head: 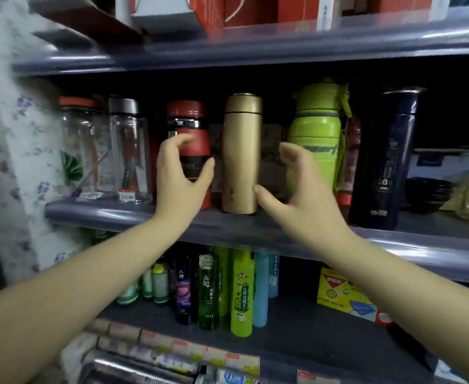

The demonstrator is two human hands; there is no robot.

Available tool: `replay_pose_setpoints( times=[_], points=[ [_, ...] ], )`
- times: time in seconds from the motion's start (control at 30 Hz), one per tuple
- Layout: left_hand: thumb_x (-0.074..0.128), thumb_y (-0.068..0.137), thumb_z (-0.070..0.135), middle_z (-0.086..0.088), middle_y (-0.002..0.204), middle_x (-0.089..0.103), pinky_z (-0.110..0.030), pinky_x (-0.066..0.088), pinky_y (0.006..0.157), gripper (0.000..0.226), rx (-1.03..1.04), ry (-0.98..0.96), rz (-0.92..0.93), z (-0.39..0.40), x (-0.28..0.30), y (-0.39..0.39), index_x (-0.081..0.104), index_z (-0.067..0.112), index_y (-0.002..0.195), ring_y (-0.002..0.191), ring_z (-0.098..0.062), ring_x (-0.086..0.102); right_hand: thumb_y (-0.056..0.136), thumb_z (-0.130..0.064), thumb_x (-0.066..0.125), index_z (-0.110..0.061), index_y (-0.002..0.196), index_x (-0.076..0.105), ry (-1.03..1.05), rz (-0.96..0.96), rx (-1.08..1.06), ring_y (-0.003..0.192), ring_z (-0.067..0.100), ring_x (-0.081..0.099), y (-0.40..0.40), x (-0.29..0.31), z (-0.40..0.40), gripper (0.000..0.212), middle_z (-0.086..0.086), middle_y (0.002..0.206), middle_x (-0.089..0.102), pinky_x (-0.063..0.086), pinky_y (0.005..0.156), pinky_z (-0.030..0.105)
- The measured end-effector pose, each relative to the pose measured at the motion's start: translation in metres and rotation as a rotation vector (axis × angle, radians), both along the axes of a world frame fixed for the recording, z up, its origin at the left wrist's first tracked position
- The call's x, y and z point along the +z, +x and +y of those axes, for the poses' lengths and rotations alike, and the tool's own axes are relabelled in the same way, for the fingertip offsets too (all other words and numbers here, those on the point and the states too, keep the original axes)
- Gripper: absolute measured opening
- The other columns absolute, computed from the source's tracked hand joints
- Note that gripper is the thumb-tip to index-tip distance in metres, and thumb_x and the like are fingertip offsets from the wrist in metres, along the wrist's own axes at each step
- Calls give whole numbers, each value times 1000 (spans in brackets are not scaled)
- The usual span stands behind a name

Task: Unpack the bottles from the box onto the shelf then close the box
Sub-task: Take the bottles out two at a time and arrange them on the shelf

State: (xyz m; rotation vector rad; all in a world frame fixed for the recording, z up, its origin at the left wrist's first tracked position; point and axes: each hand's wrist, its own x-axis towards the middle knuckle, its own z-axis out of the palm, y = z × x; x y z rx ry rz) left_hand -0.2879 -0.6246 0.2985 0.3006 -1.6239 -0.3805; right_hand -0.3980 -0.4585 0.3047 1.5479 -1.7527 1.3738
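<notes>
On the middle shelf (133,213), a gold bottle (241,153) is standing upright between a red bottle (191,128) and a green bottle (318,134). Left hand (179,178) and right hand (308,195) are hovering open on either side, gripping nothing; the right thumb is just beside the gold bottle's base.

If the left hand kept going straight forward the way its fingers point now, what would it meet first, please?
Most likely the red-and-black bottle: the left hand is open with its fingers curled in front of it. The gold flask stands just beside, though depth is unclear.
</notes>
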Motion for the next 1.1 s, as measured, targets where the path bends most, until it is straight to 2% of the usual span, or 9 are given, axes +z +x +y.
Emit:
replay_pose_setpoints(
  times=[0.1, 0.2, 0.27, 0.33, 0.47, 0.63, 0.73, 1.0, 1.1],
  points=[
    [67, 87, 20, -7, 140, 35, -13, 24, 110, 64, 62, 90, 4, -26, -5, 6, 32, 7, 139, 132, -13, 35, 83, -27, 67, -4, 145, 23, 3, -112, -31, 138, 19, 28, 11, -1, -45, 80, 11, 148, 32, 24, 114, 28],
    [71, 85, 26, -10, 150, 23, -26, 25, 114, 87, -34, 312, -65, -38, -4, 3, 13, 10, 147, 138, -17, 29, 85, -29, 65, 1, 147, 7, 34, -272, -74, 144, 28, 18, 10, -2, -75, 90, 20, 154, 18, 19, 118, 38],
    [75, 80, 32, -9, 151, 27, -34, 28, 116, 97, -72, 437, -131, -46, -3, 0, 10, 12, 149, 139, -20, 32, 80, -37, 70, 1, 147, 2, 87, -422, -93, 141, 32, 24, 3, -2, -88, 102, 22, 152, 20, 27, 115, 42],
    [80, 73, 38, -7, 148, 39, -41, 35, 113, 100, -51, 501, -185, -56, -4, -3, 18, 14, 148, 135, -22, 41, 74, -44, 74, 3, 144, 8, 143, -528, -111, 133, 34, 38, -5, -1, -95, 107, 23, 146, 33, 38, 106, 42],
    [82, 65, 46, -3, 126, 61, -44, 49, 100, 89, -13, 513, -196, -65, -8, -7, 42, 16, 138, 116, -21, 58, 77, -45, 71, 3, 128, 32, 183, -492, -109, 113, 33, 53, -12, -4, -98, 80, 20, 129, 51, 46, 86, 36],
    [81, 60, 55, 1, 118, 66, -42, 51, 96, 86, -3, 487, -169, -65, -11, -7, 49, 19, 132, 110, -18, 62, 80, -46, 67, 0, 123, 38, 156, -445, -139, 112, 35, 53, -11, -7, -98, 70, 21, 126, 51, 47, 90, 40],
    [80, 65, 52, 0, 119, 65, -41, 51, 96, 82, -1, 443, -188, -62, -11, -9, 49, 18, 133, 111, -18, 61, 81, -45, 67, 0, 122, 39, 152, -429, -154, 111, 35, 53, -12, -7, -97, 67, 21, 125, 52, 47, 91, 42],
    [80, 69, 48, -4, 127, 61, -41, 48, 100, 89, 19, 424, -258, -60, -9, -8, 39, 13, 140, 117, -21, 58, 79, -46, 69, 1, 125, 36, 187, -458, -140, 111, 32, 53, -9, -6, -94, 73, 19, 126, 51, 46, 87, 36],
    [80, 68, 50, -4, 130, 59, -40, 47, 100, 93, 27, 421, -302, -57, -8, -5, 36, 12, 142, 119, -21, 57, 76, -50, 70, 6, 138, 24, 171, -453, -127, 126, 35, 44, -4, -6, -91, 95, 23, 138, 42, 41, 101, 40]
  ],
)
